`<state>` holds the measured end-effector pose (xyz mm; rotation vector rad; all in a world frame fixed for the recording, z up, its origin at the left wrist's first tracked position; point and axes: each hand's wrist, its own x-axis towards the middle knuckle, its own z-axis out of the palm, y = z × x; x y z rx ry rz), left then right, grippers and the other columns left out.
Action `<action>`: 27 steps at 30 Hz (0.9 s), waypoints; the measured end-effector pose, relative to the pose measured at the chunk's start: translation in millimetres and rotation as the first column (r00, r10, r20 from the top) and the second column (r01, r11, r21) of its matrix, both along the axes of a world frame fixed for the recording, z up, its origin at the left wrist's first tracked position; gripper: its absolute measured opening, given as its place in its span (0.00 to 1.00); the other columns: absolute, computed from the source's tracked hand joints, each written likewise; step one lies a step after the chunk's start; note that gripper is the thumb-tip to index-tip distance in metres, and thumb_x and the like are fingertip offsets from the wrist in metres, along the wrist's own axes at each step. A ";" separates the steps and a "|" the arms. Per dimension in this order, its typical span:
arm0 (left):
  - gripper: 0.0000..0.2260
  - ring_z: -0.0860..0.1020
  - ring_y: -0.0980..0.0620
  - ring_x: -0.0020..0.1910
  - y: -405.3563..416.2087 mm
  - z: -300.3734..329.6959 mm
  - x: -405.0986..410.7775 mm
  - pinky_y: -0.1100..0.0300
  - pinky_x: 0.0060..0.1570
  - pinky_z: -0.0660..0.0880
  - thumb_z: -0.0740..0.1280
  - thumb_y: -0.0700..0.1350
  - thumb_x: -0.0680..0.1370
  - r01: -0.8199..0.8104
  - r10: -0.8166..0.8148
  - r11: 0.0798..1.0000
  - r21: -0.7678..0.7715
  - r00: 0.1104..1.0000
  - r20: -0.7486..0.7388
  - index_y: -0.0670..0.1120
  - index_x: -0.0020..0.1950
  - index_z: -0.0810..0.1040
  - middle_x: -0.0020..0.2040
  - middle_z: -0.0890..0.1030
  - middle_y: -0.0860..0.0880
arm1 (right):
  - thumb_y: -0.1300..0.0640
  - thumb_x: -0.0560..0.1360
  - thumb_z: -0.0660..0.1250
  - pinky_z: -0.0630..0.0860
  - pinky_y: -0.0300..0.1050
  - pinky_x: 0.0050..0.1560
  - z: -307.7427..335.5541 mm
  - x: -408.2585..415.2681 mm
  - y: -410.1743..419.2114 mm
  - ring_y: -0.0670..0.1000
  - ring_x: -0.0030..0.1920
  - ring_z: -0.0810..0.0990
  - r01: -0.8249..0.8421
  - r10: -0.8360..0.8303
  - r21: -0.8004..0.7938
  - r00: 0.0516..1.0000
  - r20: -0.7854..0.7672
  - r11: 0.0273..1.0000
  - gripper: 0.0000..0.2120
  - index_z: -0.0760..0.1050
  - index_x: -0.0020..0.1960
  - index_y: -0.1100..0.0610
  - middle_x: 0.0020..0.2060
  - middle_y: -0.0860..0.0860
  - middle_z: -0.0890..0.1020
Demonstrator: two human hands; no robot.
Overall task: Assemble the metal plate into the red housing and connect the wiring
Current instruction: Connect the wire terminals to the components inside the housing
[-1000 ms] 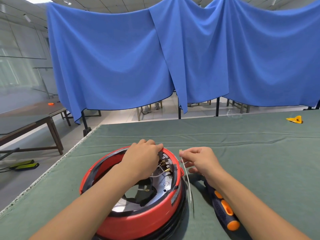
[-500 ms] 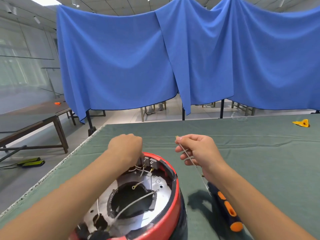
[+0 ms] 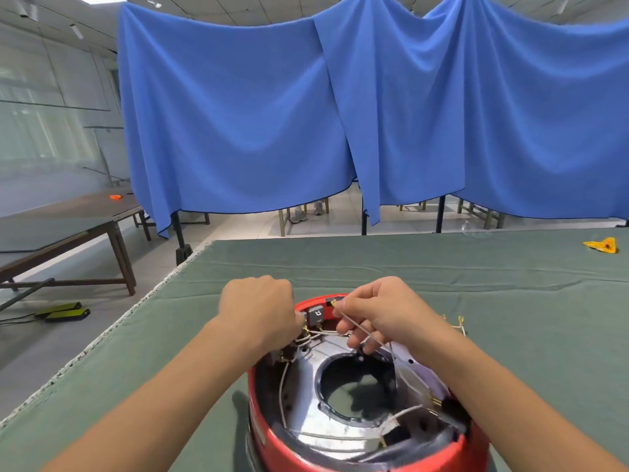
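The round red housing stands on the green table cloth in front of me. Inside it lies the shiny metal plate with a large round hole in its middle. Several thin white wires run over the plate to grey terminal blocks at the housing's far rim. My left hand is curled at that far rim, gripping the housing edge by the terminals. My right hand pinches a white wire with a brass terminal tip just above the grey blocks.
A few loose brass-tipped wires lie on the cloth behind my right wrist. A yellow object sits at the far right of the table. The table's left edge drops to the floor; blue curtains hang behind.
The housing now sits further right and closer under me. My right hand has moved left with the wire, from beside the housing to over the terminal blocks. The orange-handled tool is out of view.
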<state>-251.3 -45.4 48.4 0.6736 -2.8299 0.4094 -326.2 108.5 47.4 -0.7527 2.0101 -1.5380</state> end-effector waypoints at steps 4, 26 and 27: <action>0.13 0.71 0.44 0.35 2.4 -7.6 -4.6 0.58 0.31 0.61 0.59 0.52 0.74 0.033 -0.003 0.984 0.172 0.985 -0.170 0.46 0.33 0.70 0.33 0.71 0.48 | 0.61 0.76 0.67 0.69 0.36 0.21 -6.5 1.3 0.3 0.47 0.23 0.75 -0.001 0.005 0.078 0.999 -0.051 0.997 0.09 0.79 0.37 0.59 0.29 0.52 0.81; 0.11 0.77 0.43 0.51 -11.8 -29.7 -10.6 0.50 0.52 0.76 0.60 0.48 0.79 0.296 -0.085 0.701 0.649 0.938 -0.336 0.53 0.52 0.82 0.48 0.82 0.47 | 0.62 0.72 0.71 0.70 0.42 0.38 -20.9 -0.1 -40.8 0.55 0.38 0.80 0.226 -0.204 0.374 0.974 -0.096 0.900 0.04 0.80 0.42 0.64 0.36 0.56 0.82; 0.11 0.77 0.43 0.51 -11.7 -29.8 -10.4 0.51 0.52 0.76 0.59 0.48 0.79 0.295 -0.084 0.703 0.647 0.938 -0.336 0.53 0.52 0.82 0.47 0.83 0.48 | 0.62 0.72 0.70 0.70 0.44 0.39 -21.8 -0.9 -41.1 0.58 0.43 0.82 0.227 -0.214 0.371 0.974 -0.076 0.901 0.06 0.81 0.45 0.65 0.40 0.59 0.84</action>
